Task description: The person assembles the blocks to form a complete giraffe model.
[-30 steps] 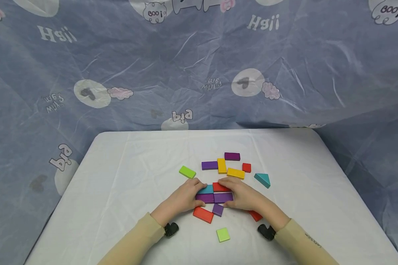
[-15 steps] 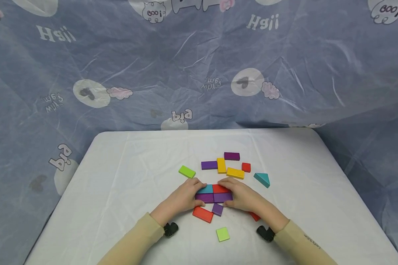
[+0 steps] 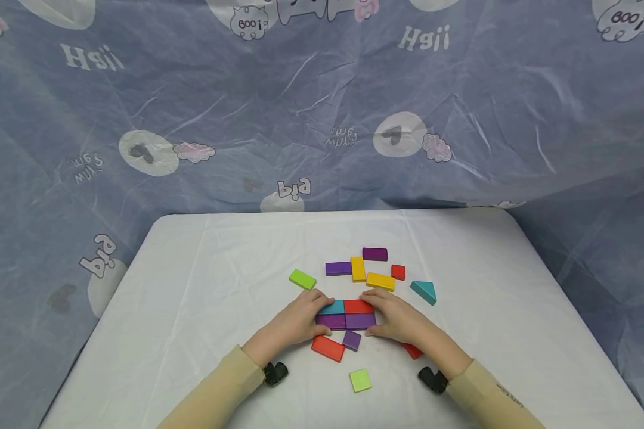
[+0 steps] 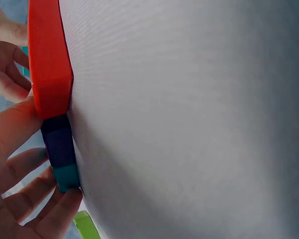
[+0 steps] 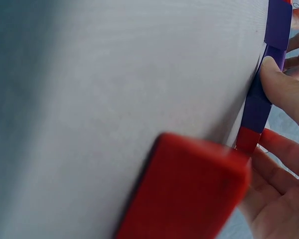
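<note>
On the white table, a teal block (image 3: 333, 307) and a red block (image 3: 358, 306) lie side by side behind two purple blocks (image 3: 360, 321), all touching in a compact rectangle. My left hand (image 3: 299, 314) grips its left end, thumb at the front by the purple block, fingers behind the teal block (image 4: 66, 177). Around the right end is my right hand (image 3: 396, 316); the right wrist view shows its thumb on the purple block (image 5: 256, 112) and a fingertip at the red block (image 5: 247, 139). The blocks' outer ends are partly hidden by the hands.
In front lie a small purple block (image 3: 352, 341), a red block (image 3: 328, 348) and a lime square (image 3: 361, 380). Another red block (image 3: 412, 351) is partly under the right forearm. Behind are yellow (image 3: 380, 281), purple (image 3: 375, 254), lime (image 3: 303, 279) and small red (image 3: 398, 272) blocks, plus a teal triangle (image 3: 424, 292).
The red block has slid toward the front, level with the teal block and against the purple one. My right hand has then shifted slightly right. My left hand has stayed put.
</note>
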Demonstrator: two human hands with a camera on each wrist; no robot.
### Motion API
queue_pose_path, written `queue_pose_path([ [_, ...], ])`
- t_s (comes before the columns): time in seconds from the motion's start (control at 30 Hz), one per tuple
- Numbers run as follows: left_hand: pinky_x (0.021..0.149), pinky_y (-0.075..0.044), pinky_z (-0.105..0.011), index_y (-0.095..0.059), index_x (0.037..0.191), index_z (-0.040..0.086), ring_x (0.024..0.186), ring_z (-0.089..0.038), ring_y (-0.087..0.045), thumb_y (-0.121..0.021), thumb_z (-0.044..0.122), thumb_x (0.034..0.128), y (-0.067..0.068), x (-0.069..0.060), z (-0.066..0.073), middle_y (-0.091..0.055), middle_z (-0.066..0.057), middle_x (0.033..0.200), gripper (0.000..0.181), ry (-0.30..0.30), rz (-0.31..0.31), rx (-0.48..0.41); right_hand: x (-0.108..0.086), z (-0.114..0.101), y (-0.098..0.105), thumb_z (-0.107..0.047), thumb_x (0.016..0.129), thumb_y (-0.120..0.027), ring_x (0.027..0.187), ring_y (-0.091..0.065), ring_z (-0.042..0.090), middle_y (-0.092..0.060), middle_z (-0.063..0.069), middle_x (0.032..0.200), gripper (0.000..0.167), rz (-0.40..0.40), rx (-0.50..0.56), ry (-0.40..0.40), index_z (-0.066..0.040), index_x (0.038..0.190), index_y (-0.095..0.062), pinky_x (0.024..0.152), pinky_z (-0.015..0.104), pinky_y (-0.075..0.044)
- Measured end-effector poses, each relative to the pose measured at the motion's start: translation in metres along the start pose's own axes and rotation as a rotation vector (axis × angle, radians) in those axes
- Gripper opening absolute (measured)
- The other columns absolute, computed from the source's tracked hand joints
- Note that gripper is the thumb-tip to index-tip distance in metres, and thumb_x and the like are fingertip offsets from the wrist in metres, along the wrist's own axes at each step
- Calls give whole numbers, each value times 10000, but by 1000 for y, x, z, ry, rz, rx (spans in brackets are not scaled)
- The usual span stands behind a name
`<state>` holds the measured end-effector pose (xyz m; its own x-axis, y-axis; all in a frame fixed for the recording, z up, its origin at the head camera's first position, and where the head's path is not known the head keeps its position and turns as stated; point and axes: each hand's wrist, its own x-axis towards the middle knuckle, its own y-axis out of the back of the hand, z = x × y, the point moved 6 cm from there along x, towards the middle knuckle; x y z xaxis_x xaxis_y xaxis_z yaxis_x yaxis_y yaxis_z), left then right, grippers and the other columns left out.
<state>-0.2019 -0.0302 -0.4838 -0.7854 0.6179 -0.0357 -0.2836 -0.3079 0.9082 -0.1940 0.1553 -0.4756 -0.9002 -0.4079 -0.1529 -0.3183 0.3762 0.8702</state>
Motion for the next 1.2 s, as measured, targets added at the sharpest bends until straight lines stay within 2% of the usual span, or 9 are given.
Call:
queue_pose_path([
  [0.43,990,-502,-290,-592,1358,88,1115,-172,-540,-779,363,844,-2,1,4,-599,-44,1257,612,-29,4,23,-2,4,1,-225,776,-843,1341,-487,316,-543,110,1431,679,-22,17,29,-47,1371,-567,1081,509,-443],
  [0.77,1022,-497,-316,-577,1374,117,1156,-177,-534,-775,372,846,-1,3,4,-581,-44,1294,619,-3,-9,-5,-2,7,2,-231,779,-842,1355,-480,313,-541,108,1442,713,-25,40,26,-49,1399,-540,1091,509,-432],
  [0.87,1038,-488,-326,-585,1357,123,1192,-186,-512,-762,386,854,1,0,5,-559,-45,1319,595,11,16,-7,-1,7,1,-223,777,-843,1356,-480,311,-545,104,1439,710,-28,54,15,-56,1398,-542,1094,510,-429],
  [0.97,938,-523,-293,-634,1203,104,1103,-173,-509,-761,407,849,7,-9,12,-561,-33,1220,483,47,83,11,-1,8,0,-215,777,-843,1357,-477,309,-548,99,1437,707,-30,63,8,-59,1397,-543,1095,508,-428],
  [1.07,715,-497,-236,-594,990,95,909,-142,-473,-776,436,824,10,-23,23,-526,-16,1005,420,101,163,55,-1,8,-1,-210,780,-840,1361,-475,306,-545,99,1440,706,-33,66,12,-57,1401,-538,1100,502,-425],
  [1.2,570,-390,-202,-565,1002,40,778,-130,-414,-790,505,780,3,-41,39,-481,-33,888,562,171,216,112,-1,8,-1,-211,781,-840,1357,-480,306,-546,101,1439,703,-32,58,24,-53,1396,-541,1097,500,-428],
])
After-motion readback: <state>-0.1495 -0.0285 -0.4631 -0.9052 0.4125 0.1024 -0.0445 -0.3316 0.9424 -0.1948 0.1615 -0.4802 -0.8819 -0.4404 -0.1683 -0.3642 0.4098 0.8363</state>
